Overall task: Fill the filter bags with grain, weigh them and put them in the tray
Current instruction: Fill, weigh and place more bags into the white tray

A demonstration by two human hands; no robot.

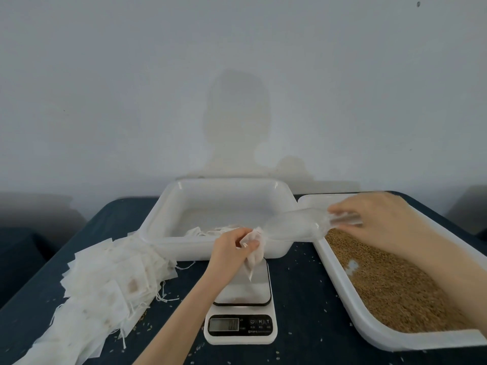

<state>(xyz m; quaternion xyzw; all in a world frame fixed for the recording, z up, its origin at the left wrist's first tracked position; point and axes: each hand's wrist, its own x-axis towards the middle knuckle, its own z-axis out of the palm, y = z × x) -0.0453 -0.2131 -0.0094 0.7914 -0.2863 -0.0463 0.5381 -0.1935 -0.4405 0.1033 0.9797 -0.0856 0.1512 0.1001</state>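
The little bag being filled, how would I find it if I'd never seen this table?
Start at the white kitchen scale in the middle of the dark table. Just above its steel plate, the left hand pinches one filter bag by its open top, and it hangs down. A clear scoop held by the right hand points into it; the other empty bags lie flat in a pile at the left.

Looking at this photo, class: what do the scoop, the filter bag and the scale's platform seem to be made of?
Scoop: clear glossy plastic, see-through. Filter bag: thin white nonwoven paper or fabric, matte and crumpling. Scale platform: apparently brushed steel, dull grey sheen.
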